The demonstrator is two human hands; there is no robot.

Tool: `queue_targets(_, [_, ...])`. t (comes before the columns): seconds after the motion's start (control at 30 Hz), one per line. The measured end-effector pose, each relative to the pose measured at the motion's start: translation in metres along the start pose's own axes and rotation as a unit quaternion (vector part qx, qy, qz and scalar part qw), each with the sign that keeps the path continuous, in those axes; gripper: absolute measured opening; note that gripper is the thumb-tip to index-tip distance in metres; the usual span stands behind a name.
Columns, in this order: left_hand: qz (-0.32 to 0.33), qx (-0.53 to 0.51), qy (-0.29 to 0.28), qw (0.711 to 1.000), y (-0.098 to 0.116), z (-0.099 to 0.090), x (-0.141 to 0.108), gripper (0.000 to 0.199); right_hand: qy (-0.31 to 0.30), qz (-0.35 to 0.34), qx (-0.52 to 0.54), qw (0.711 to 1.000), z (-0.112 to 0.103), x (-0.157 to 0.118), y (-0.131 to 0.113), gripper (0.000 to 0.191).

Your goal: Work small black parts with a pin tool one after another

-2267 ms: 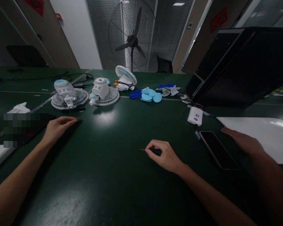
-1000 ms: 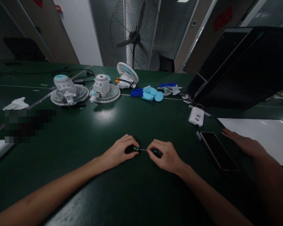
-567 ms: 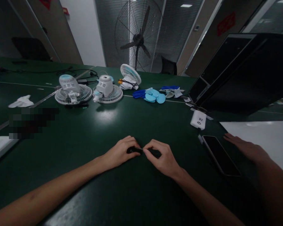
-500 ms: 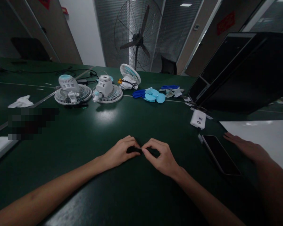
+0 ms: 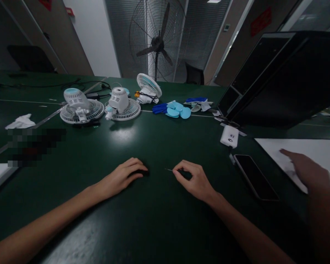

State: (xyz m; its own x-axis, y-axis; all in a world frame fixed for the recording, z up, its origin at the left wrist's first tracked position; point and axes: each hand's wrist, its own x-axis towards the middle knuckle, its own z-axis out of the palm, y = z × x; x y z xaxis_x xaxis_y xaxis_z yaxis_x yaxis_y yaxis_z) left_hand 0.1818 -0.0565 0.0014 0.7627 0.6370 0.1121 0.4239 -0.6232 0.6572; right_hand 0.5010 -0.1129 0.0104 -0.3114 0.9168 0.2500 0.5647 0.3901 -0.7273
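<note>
My right hand (image 5: 194, 179) pinches a thin, needle-like piece (image 5: 168, 169) between thumb and fingertips, its free end pointing left. The piece is too small to identify. To the left, my left hand (image 5: 126, 176) rests on the dark green table (image 5: 154, 227), thumb and fingers apart, with nothing visible between them. A dark shadow lies at its fingertips. The two hands are apart. Nearest to my right hand on the right is a phone (image 5: 255, 178) lying flat.
Small white fans (image 5: 119, 104) stand at the back left, with light-blue fan blades (image 5: 178, 110) and blue gloves (image 5: 160, 108) beside them. A white power bank (image 5: 230, 136) lies beyond the phone. Another person's hand (image 5: 309, 168) is over a white board (image 5: 324, 150) at right.
My left hand has moved left, away from my right hand, and its fingers have parted. The thin piece now shows in my right pinch. The other person's hand has shifted right onto the board.
</note>
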Motion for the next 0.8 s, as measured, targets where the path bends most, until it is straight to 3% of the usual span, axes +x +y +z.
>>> queue_targets(0.23, [-0.147,0.124,0.136,0.972,-0.112,-0.098,-0.038,0.047,-0.002,-0.004,0.011,1.000,0.000,-0.002,0.003,0.010])
queue_targets(0.33, [-0.208,0.155,0.180,0.949,-0.141,-0.126,-0.058,0.057,-0.004,-0.003,0.010,1.000,0.001,-0.002,0.002,0.009])
queue_targets(0.47, [-0.232,0.162,0.191,0.940,-0.152,-0.133,-0.071,0.066,-0.010,-0.001,0.009,1.000,0.001,-0.002,0.002,0.009])
queue_targets(0.67, [-0.266,0.084,0.201,0.939,-0.163,-0.143,-0.092,0.094,-0.017,0.003,0.016,1.000,0.000,-0.001,0.001,0.010])
queue_targets(0.8, [-0.299,0.104,0.159,0.935,-0.165,-0.160,-0.111,0.087,-0.018,0.001,0.012,1.000,0.000,-0.002,0.001,0.009])
